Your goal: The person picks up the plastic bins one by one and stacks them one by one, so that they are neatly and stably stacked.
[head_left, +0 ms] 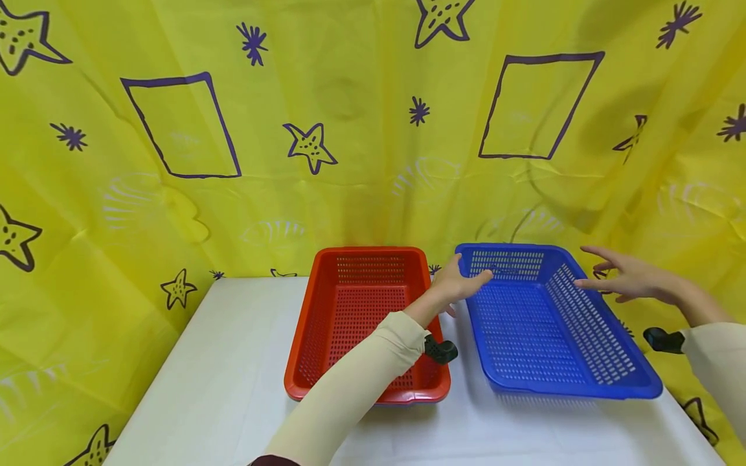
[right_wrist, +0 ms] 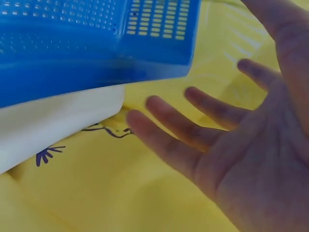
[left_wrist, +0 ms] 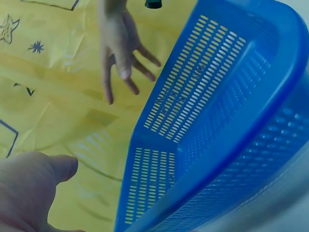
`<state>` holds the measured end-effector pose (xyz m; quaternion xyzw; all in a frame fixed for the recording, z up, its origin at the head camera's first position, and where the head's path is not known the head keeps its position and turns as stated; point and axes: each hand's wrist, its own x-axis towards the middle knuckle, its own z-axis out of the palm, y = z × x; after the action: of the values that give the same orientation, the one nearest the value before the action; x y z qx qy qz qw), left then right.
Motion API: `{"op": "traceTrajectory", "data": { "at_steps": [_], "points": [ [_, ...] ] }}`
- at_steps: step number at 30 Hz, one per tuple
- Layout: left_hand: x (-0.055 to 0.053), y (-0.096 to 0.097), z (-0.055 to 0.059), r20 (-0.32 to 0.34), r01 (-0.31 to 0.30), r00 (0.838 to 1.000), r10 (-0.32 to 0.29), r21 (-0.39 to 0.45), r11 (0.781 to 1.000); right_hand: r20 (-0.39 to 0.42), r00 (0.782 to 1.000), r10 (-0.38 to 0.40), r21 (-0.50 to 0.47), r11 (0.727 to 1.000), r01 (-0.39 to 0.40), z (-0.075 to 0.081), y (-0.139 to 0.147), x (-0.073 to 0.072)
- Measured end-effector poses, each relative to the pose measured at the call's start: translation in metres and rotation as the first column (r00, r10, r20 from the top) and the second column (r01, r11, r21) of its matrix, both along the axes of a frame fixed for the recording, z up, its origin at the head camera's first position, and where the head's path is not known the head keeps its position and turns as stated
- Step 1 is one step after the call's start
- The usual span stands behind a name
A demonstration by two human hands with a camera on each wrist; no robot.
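A blue plastic basket (head_left: pixel 527 323) with slotted walls sits on the right of the white table, its right side reaching the table's edge. My left hand (head_left: pixel 456 283) is at its far left rim, thumb extended; whether the fingers touch the rim cannot be told. In the left wrist view, the left thumb (left_wrist: pixel 63 167) shows apart from the basket wall (left_wrist: pixel 193 82). Beyond the basket's right wall, my right hand (head_left: pixel 632 277) hovers with spread fingers. The right wrist view shows that palm (right_wrist: pixel 260 150) facing the basket (right_wrist: pixel 96 72), with a gap between.
Left of the blue basket stands a red plastic basket (head_left: pixel 296 349), partly covered by my left forearm; a thin bluish edge shows under its front rim. White table (head_left: pixel 233 362) extends to the left and front. A yellow patterned curtain (head_left: pixel 361 194) hangs behind and at both sides.
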<state>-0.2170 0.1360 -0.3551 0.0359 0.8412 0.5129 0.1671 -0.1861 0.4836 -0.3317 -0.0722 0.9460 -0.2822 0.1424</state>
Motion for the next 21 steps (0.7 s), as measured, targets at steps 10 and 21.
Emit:
{"op": "traceTrajectory", "data": {
  "at_steps": [10, 21],
  "points": [
    [-0.001, -0.001, -0.01, 0.114, 0.018, 0.993, -0.038, 0.17, 0.985, 0.215, 0.977, -0.01, -0.146, 0.988, 0.042, -0.008, 0.014, -0.002],
    [0.001, 0.005, -0.017, 0.142, -0.033, 0.99, 0.003, 0.207, 0.978, 0.225, 0.974, -0.022, -0.233, 0.969, 0.076, -0.028, 0.028, -0.004]
  ]
}}
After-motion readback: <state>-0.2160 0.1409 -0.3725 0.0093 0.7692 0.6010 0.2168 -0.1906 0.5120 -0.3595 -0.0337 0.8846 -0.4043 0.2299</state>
